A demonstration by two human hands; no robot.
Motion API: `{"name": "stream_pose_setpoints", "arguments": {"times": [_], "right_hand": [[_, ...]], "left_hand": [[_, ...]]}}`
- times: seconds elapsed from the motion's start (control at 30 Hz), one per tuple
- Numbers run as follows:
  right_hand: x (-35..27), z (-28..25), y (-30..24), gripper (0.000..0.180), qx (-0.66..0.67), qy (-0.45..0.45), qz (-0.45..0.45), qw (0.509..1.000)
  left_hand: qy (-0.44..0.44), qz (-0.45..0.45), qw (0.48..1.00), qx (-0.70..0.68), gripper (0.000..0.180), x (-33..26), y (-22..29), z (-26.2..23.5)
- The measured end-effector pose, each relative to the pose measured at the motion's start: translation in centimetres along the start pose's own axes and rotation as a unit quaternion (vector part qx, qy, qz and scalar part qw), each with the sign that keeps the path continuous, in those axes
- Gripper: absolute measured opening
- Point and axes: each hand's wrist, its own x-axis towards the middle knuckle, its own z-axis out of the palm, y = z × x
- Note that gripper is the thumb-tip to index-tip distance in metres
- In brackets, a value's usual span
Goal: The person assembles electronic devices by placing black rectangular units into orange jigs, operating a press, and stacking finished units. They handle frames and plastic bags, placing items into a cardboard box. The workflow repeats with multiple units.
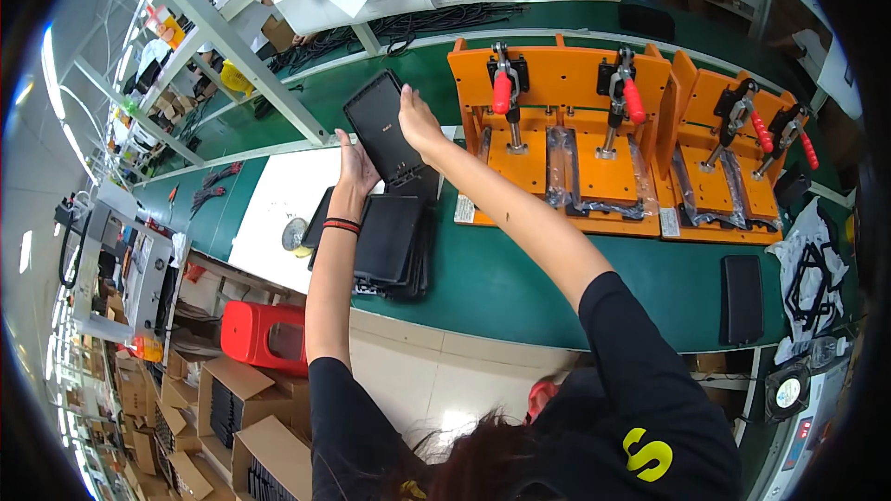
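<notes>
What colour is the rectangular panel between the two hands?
The rectangular panel is black, shown in the head view.

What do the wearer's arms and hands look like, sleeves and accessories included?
Left hand and right hand ungloved. Short black sleeves, forearms bare. Thin black-and-red wristband on the left; none visible on the right. Yellow printed mark on the shirt's right side.

A black rectangular panel [379, 125] is held tilted.
</notes>
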Motion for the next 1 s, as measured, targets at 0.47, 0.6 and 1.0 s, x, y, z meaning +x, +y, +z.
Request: {"name": "stream_pose_setpoints", "arguments": {"times": [0.47, 0.6, 1.0], "right_hand": [[6.1, 2.3, 11.3, 0.077, 0.242, -0.122, 0.280, 0.921], [4.7, 1.7, 9.9, 0.068, 0.263, -0.169, 0.306, 0.899], [1.3, 0.9, 7.3, 0.066, 0.208, -0.276, 0.270, 0.899]], "left_hand": [[0.007, -0.222, 0.958, 0.184, 0.103, 5.2, 2.1, -1.1], [0.022, -0.249, 0.951, 0.183, 0.104, 5.2, 1.5, -2.2], [0.066, -0.283, 0.934, 0.206, 0.096, 4.2, 0.2, -5.2]]}}
